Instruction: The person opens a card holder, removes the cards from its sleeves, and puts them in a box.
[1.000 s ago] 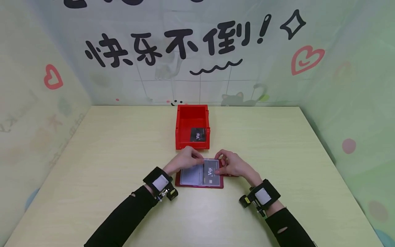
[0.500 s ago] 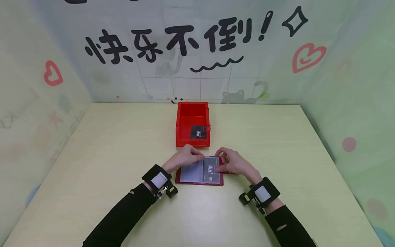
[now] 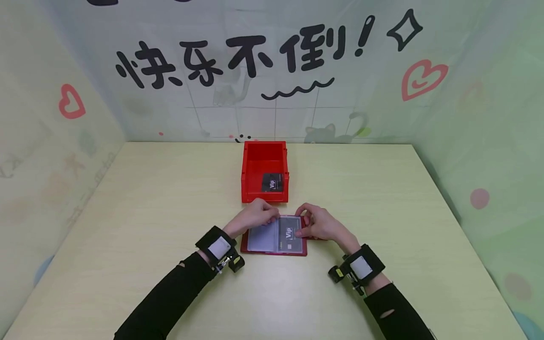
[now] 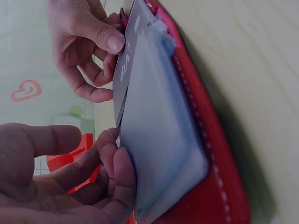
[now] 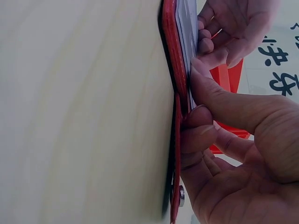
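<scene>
A red card holder (image 3: 244, 246) lies spread on the table, with clear card sleeves (image 4: 163, 126) inside. A dark grey VIP card (image 3: 290, 243) sits at its right half, face up. My left hand (image 3: 255, 215) pinches the sleeve edge at the top, near the middle fold; its fingers are curled in the left wrist view. At the right side, my right hand (image 3: 319, 224) pinches the VIP card by its outer edge, thumb (image 4: 114, 43) on the card's face and other fingers at the top edge. The right hand hides part of the holder's strap with a snap (image 5: 181, 196).
Just beyond the holder stands a red open bin (image 3: 265, 160). Another black VIP card (image 3: 272, 182) lies in its near right corner. Printed fabric walls (image 3: 480, 141) border the wooden table (image 3: 178, 189) at the back and both sides.
My left fingertips shift slightly at the sleeve's top edge and the thumb draws in. The right hand keeps its hold, and the holder stays in place. The head view tilts a little.
</scene>
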Demonstrator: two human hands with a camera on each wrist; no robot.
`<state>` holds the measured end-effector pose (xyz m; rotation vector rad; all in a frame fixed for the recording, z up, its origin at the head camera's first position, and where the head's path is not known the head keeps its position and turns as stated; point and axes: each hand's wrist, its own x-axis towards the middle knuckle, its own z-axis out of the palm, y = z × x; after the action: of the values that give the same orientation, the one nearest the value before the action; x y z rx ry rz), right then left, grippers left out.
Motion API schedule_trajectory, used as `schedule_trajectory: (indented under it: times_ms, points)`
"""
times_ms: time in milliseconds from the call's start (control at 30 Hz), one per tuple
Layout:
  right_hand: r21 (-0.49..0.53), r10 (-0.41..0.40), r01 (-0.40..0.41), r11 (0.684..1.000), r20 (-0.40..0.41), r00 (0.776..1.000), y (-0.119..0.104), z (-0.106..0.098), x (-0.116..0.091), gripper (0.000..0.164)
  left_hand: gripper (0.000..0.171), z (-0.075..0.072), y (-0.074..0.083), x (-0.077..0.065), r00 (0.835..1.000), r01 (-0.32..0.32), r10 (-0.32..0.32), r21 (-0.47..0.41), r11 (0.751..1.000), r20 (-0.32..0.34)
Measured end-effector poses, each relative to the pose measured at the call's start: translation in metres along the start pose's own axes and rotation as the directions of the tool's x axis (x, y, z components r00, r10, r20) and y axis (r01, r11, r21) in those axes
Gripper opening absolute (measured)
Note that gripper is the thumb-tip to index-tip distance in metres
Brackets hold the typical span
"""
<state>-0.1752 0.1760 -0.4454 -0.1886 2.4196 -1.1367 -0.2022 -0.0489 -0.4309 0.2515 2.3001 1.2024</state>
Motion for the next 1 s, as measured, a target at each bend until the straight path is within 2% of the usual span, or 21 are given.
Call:
schedule_trajectory:
  times_ms: [300,533,700,833,1000]
  points:
    - [-0.015,-0.007,0.007,1.000,0.003,1.000,0.000,0.000,0.000,0.046,0.027,0.003,0.004,-0.002,0.999,0.006,-0.008,0.060,0.998,0.038]
    - [-0.007,-0.003,0.003,1.000,0.007,1.000,0.000,0.000,0.001,0.046,0.021,0.006,0.008,-0.006,1.000,-0.015,0.014,0.079,0.997,0.011]
    - [-0.009,-0.001,0.001,1.000,0.007,1.000,0.000,0.000,0.001,0.046,0.024,0.006,0.009,-0.006,1.000,0.005,-0.005,-0.025,1.000,0.011]
    - [-0.024,-0.003,0.003,1.000,0.005,1.000,0.000,0.000,0.001,0.046,0.031,0.009,0.006,-0.005,0.999,0.039,-0.039,-0.119,0.992,0.004]
    - [-0.037,-0.002,0.002,0.999,0.006,1.000,0.001,0.000,0.002,0.046,0.031,0.013,0.002,-0.004,0.999,0.046,-0.050,-0.165,0.985,-0.020]
